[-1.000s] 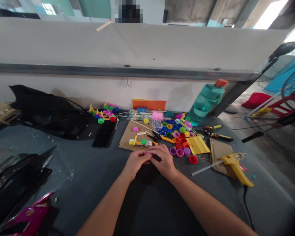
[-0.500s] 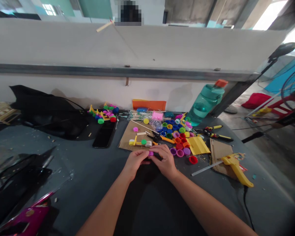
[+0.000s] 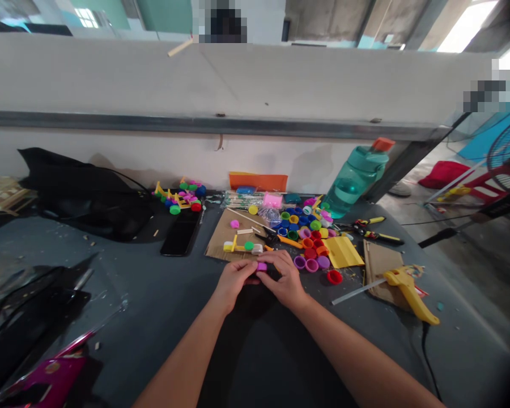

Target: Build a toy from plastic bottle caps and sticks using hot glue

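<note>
My left hand and my right hand meet over the dark table, fingers pinched together around a small purple bottle cap held between them. Just beyond the fingertips lies a cardboard sheet carrying a small stick assembly with yellow, green and white caps. A heap of coloured bottle caps spreads to the right of my right hand.
A yellow glue gun rests on cardboard at the right, beside a yellow card. A teal water bottle stands at the back. A black phone, a black bag and a finished cap model are left of centre.
The purple cap has come up into view between my fingertips; a second ago my hands covered it. My hands stay in the same place.
</note>
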Demonstrator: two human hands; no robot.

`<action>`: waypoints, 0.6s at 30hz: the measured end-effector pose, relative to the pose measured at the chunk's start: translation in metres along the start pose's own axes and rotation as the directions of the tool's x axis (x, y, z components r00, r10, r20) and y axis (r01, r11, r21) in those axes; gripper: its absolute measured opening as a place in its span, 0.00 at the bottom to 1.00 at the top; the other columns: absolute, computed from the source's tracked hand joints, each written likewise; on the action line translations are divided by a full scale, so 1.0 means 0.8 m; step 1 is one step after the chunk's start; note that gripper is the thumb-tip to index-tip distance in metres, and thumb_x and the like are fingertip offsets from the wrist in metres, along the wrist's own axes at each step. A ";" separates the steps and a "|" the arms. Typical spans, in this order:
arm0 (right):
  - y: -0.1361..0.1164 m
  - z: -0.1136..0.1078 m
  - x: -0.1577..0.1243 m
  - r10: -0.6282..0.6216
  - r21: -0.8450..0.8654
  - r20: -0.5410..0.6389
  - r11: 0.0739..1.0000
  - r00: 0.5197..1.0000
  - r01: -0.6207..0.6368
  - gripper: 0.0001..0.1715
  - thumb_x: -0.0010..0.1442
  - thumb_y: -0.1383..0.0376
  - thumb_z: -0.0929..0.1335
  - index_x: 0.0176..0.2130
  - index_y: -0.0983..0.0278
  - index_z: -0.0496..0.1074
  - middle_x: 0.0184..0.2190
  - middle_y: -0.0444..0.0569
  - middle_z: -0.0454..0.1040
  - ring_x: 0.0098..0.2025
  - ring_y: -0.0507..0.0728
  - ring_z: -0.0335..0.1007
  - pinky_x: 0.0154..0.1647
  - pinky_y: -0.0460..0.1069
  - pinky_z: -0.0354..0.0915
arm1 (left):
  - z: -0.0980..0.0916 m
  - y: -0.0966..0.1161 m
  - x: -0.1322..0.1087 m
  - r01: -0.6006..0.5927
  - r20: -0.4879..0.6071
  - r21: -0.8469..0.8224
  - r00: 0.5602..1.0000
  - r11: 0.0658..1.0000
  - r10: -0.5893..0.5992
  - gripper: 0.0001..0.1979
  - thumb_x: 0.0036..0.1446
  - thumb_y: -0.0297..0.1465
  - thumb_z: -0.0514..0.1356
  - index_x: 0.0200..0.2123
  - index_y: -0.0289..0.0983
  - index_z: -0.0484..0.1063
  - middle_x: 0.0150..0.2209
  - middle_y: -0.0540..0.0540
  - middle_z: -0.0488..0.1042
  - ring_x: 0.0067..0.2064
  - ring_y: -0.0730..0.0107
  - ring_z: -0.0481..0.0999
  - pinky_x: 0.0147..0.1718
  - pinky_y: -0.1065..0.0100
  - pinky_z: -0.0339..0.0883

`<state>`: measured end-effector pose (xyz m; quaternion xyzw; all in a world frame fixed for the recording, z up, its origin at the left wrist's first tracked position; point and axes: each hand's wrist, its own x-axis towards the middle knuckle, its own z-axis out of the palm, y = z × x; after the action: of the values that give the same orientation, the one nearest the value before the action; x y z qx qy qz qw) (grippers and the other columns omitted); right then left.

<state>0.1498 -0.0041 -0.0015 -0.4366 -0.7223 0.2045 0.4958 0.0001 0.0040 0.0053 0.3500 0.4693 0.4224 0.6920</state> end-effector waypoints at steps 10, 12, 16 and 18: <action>0.000 0.000 0.000 0.012 0.005 -0.015 1.000 1.000 -0.011 0.13 0.53 0.66 0.70 0.41 0.58 0.72 0.38 0.49 0.75 0.43 0.59 0.69 0.46 0.56 0.64 | 0.001 0.001 -0.001 -0.003 -0.034 -0.027 0.999 1.000 0.002 0.12 0.43 0.37 0.67 0.29 0.35 0.78 0.31 0.45 0.77 0.32 0.69 0.73 0.30 0.69 0.70; 0.001 0.001 0.000 0.021 0.011 -0.023 1.000 1.000 -0.020 0.10 0.54 0.67 0.69 0.40 0.59 0.72 0.37 0.49 0.75 0.43 0.58 0.69 0.46 0.56 0.64 | 0.001 0.002 -0.001 -0.015 -0.028 -0.035 1.000 0.999 0.014 0.12 0.44 0.38 0.66 0.28 0.34 0.78 0.30 0.45 0.76 0.32 0.70 0.73 0.29 0.70 0.70; 0.003 0.001 0.000 0.000 0.013 -0.029 1.000 1.000 0.000 0.09 0.55 0.68 0.69 0.39 0.59 0.73 0.37 0.48 0.75 0.43 0.58 0.69 0.46 0.55 0.64 | 0.001 0.002 -0.001 -0.011 -0.017 -0.012 1.000 1.000 0.011 0.11 0.42 0.36 0.68 0.27 0.34 0.77 0.28 0.47 0.75 0.31 0.72 0.72 0.29 0.71 0.69; 0.002 0.001 0.000 -0.006 0.014 -0.022 1.000 1.000 0.006 0.10 0.54 0.67 0.69 0.40 0.59 0.73 0.37 0.48 0.75 0.44 0.58 0.69 0.46 0.56 0.65 | 0.000 0.000 0.000 -0.023 -0.031 0.002 0.999 1.000 0.023 0.10 0.42 0.35 0.68 0.26 0.34 0.77 0.28 0.47 0.75 0.31 0.73 0.72 0.29 0.73 0.69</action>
<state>0.1502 -0.0031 -0.0032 -0.4332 -0.7165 0.2033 0.5075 0.0003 0.0039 0.0058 0.3491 0.4763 0.4353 0.6795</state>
